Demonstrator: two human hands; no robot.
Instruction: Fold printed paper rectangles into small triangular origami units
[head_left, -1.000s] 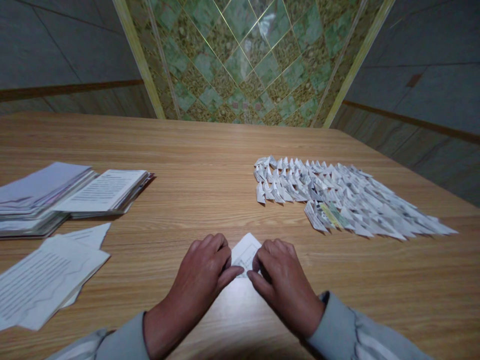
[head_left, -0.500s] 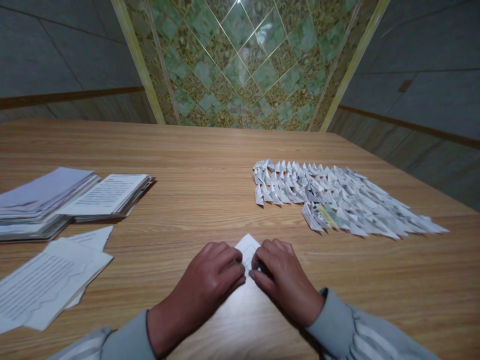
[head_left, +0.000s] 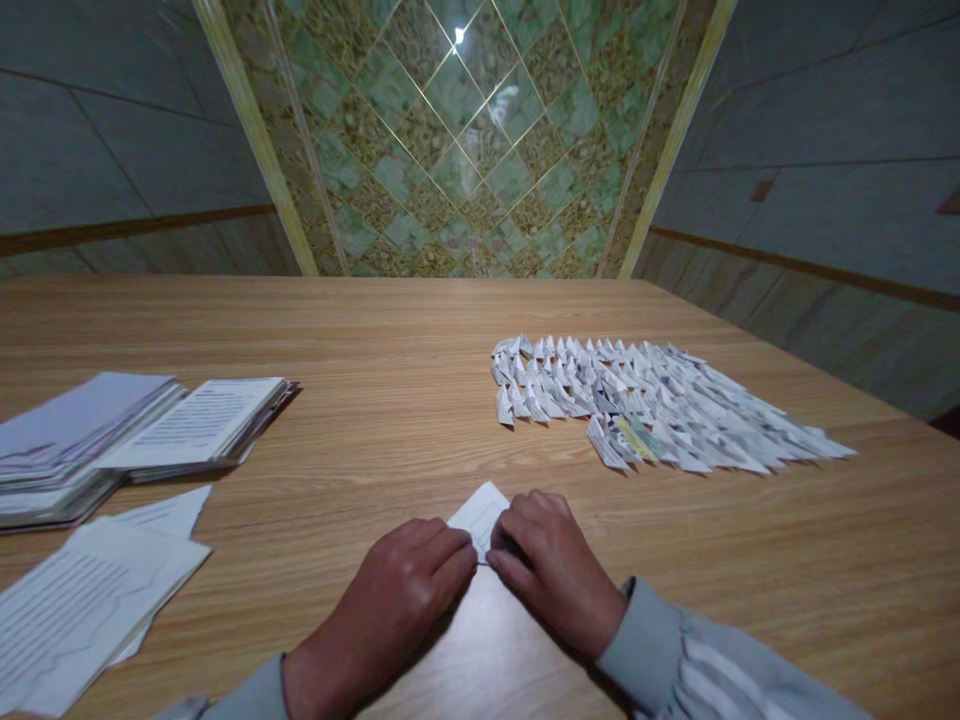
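Note:
A small folded piece of printed white paper [head_left: 478, 513] lies on the wooden table [head_left: 390, 400] in front of me. My left hand [head_left: 401, 590] pinches its left part with curled fingers. My right hand [head_left: 551, 565] presses and pinches its right part, fingers closed over it. Most of the paper is hidden under both hands; only its far corner shows. Further off to the right, several small folded paper triangles [head_left: 645, 405] lie in neat rows.
An open stack of printed books [head_left: 127, 435] lies at the left. Loose printed sheets [head_left: 82, 590] lie at the near left. The table ends at a green tiled wall panel [head_left: 465, 140] at the back.
Both hands have closed tighter together over the folded paper, covering more of it. The view has tilted up slightly, so everything sits lower in the picture.

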